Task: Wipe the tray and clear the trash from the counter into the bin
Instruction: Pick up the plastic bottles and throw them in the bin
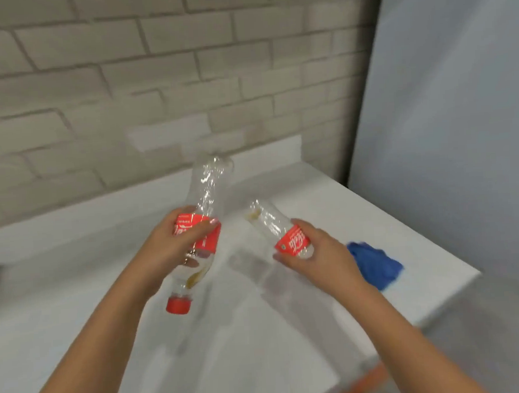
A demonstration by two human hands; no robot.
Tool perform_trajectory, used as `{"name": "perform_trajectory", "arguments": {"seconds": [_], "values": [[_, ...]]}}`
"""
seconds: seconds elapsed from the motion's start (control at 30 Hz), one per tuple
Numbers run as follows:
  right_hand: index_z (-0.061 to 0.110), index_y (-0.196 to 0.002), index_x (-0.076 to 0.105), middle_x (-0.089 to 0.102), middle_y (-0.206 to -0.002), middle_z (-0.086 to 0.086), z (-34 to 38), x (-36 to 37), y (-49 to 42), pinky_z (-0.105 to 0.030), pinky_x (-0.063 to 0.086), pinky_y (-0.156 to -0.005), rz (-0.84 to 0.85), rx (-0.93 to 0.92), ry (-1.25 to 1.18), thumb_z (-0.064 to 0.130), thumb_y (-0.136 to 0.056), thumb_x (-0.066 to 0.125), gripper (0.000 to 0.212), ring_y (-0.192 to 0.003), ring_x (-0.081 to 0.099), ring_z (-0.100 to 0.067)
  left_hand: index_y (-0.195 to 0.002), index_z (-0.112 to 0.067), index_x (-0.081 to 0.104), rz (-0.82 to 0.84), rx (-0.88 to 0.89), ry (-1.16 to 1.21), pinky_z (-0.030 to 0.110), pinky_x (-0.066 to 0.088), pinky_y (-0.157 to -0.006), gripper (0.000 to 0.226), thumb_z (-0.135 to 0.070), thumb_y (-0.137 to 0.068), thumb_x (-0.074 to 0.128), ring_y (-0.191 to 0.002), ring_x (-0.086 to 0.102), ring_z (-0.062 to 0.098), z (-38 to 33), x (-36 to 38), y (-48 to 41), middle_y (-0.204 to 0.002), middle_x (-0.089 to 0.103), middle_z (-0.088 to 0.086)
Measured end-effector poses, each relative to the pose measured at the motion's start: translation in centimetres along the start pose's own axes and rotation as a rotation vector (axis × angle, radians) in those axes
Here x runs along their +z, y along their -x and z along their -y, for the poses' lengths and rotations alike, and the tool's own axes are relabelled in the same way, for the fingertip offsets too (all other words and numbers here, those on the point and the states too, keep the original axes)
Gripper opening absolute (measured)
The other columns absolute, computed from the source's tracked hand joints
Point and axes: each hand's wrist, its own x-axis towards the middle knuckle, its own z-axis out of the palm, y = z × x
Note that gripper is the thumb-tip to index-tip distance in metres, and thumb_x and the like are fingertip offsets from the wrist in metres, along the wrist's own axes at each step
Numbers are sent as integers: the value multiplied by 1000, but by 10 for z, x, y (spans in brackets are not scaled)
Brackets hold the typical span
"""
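Gripped round its red label by the left hand (176,241), fingers curled: first bottle (208,181), red cap down, clear base tilted up over the white counter (106,296). Gripped likewise by the right hand (313,253): second bottle (265,217), neck end hidden behind the palm, apart from the first. Beside that wrist, partly covered by it, a blue cloth (374,263) on the counter; orange blur (366,381) cut off at the bottom edge.

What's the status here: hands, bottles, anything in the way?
Left hand grips capped bottle, cap down. Right hand grips second bottle. Blue cloth on counter, clear of both.
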Motion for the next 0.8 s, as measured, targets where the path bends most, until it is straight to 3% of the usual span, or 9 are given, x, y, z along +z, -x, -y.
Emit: {"name": "perform_trajectory", "arguments": {"seconds": [0.07, 0.13, 0.23, 0.3, 0.4, 0.53, 0.63, 0.73, 0.8], "values": [[46, -130, 43, 65, -106, 12, -30, -44, 34, -34, 52, -83, -80, 35, -102, 62, -67, 70, 70, -95, 62, -12, -118, -25, 57, 132, -12, 126, 34, 53, -61, 95, -67, -36, 80, -70, 69, 22, -8, 56, 23, -86, 71, 3], [48, -129, 43, 64, -104, 18, -65, -81, 70, -37, 55, -79, -134, 93, -202, 67, -63, 70, 74, -88, 63, -8, -124, -26, 52, 245, -29, 237, 33, 54, -62, 89, -52, -44, 81, -76, 68, 23, -11, 116, 45, -96, 68, 6], [45, -126, 46, 66, -103, 18, -122, -121, 128, -31, 54, -75, -181, 206, -351, 67, -58, 71, 76, -85, 64, -2, -127, -41, 42, 436, -28, 319, 31, 56, -69, 86, -29, -49, 75, -88, 67, 16, -9, 199, 88, -104, 67, -3], [46, -121, 49, 68, -100, 14, -157, -133, 163, -25, 50, -69, -173, 272, -444, 61, -61, 78, 69, -80, 64, -1, -128, -51, 35, 561, -13, 285, 26, 55, -73, 90, -14, -57, 75, -92, 66, 10, 0, 247, 113, -105, 67, -10], [42, -116, 49, 69, -96, 12, -202, -133, 207, -14, 46, -61, -133, 373, -506, 38, -70, 79, 56, -74, 64, 4, -136, -48, 30, 616, -29, 163, 24, 55, -78, 93, -1, -70, 74, -97, 66, 8, 24, 303, 134, -109, 66, -13], [39, -127, 42, 63, -99, 15, -263, -107, 246, -22, 44, -63, -82, 605, -442, 62, -51, 75, 85, -72, 60, -1, -140, -42, 29, 550, -153, 48, 22, 53, -85, 90, -14, -71, 79, -98, 65, 3, 75, 353, 142, -116, 62, -15], [30, -135, 39, 58, -98, 10, -315, -70, 261, -18, 39, -56, 20, 822, -479, 46, -52, 74, 91, -69, 55, -6, -145, -36, 24, 421, -320, -99, 25, 47, -92, 99, -38, -65, 82, -106, 59, 9, 145, 377, 140, -127, 53, -10], [19, -143, 33, 60, -104, -2, -373, -19, 269, -18, 38, -51, 142, 1022, -485, 23, -65, 79, 91, -69, 55, -9, -147, -29, 25, 341, -597, -235, 31, 50, -88, 115, -60, -49, 75, -96, 60, 18, 227, 393, 143, -116, 56, -4], [18, -144, 31, 62, -106, -9, -411, 17, 268, -23, 40, -45, 212, 1137, -443, 18, -67, 79, 91, -65, 57, -15, -145, -24, 29, 344, -731, -293, 32, 50, -90, 119, -62, -41, 73, -95, 60, 18, 283, 403, 146, -110, 55, -3]]}}
